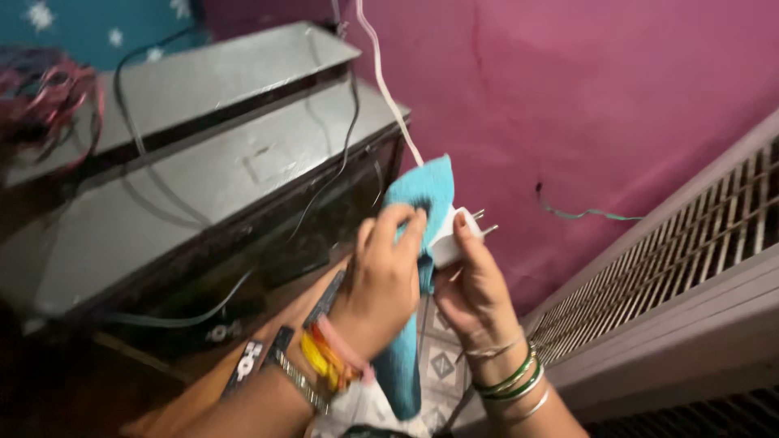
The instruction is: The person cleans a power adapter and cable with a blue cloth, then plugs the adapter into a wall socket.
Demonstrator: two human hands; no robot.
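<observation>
My left hand (381, 272) presses a turquoise cloth (420, 195) against a white plug adapter (451, 234). My right hand (471, 284) grips that adapter from below, its metal prongs pointing right toward the pink wall. A white cable (388, 89) runs from the adapter up to the top of the view. The cloth hangs down between my wrists to about knee level. Both wrists carry bangles and bracelets.
A grey lidded tank or cabinet (203, 162) with black cables over it stands at the left. The pink wall (584, 105) fills the back. A grey slatted grille unit (698, 268) sits at the right. Patterned floor tiles (442, 365) show below my hands.
</observation>
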